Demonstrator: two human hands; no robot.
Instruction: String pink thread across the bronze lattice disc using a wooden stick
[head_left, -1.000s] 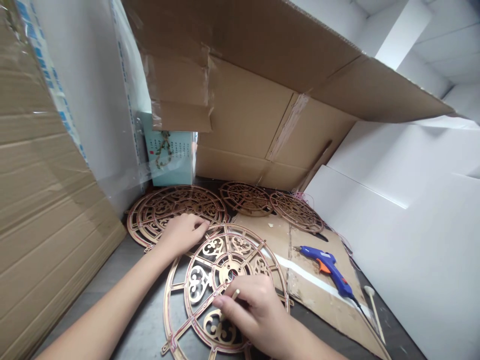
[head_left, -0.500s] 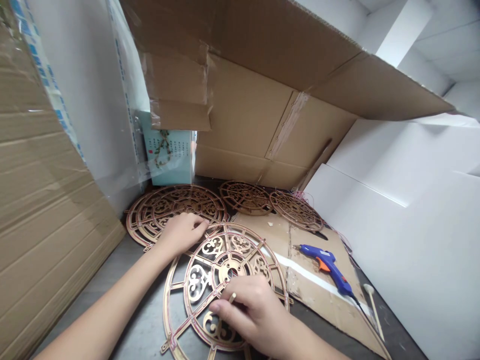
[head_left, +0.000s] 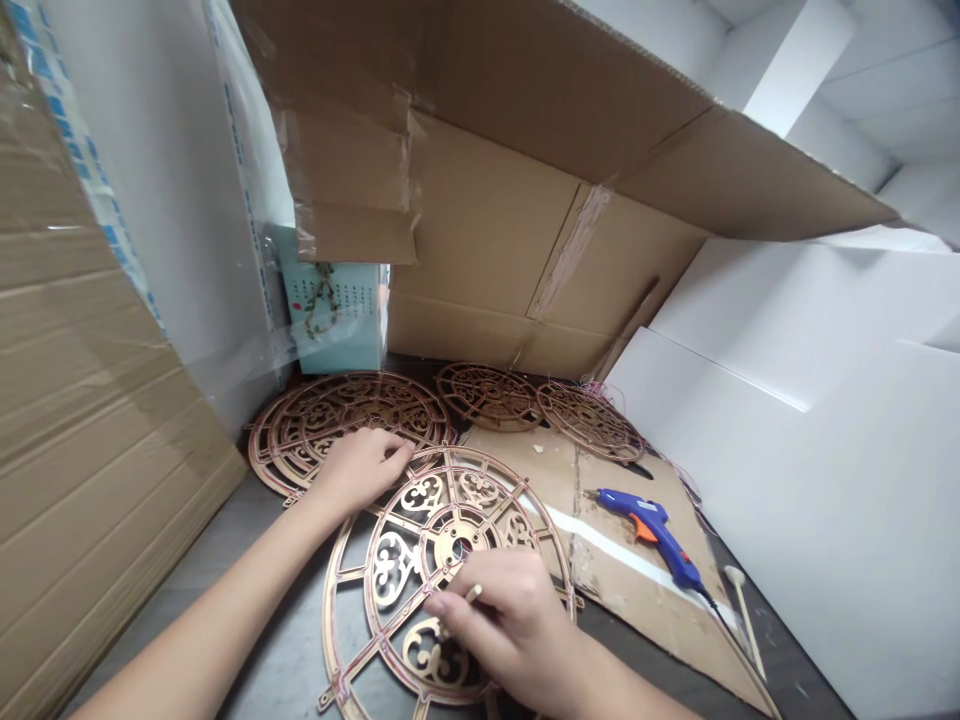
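Observation:
A round, gold-brown openwork frame (head_left: pixel 373 640) with scroll cut-outs and thin reddish wires along its ribs lies flat in front of me. My left hand (head_left: pixel 367 468) is closed at its far left rim, thumb and fingers curled together against the edge. Over the lower right of the frame, close to its hub, my right hand (head_left: pixel 517 615) grips a thin pale stick (head_left: pixel 473 593). Only the stick's upper end shows above the fingers; its lower end is hidden by the hand.
More openwork discs (head_left: pixel 300 425) lie stacked behind my left hand, others farther back. A blue glue gun (head_left: pixel 652 530) rests on a cardboard sheet (head_left: pixel 630 600), beside a pale round-headed stick (head_left: pixel 744 615). Cardboard walls (head_left: pixel 480 220) and a light-blue box (head_left: pixel 337 330) stand behind.
My right hand has shifted slightly, and the stick leans a bit more to the right. The left hand stays at the rim. The whole view has drifted marginally.

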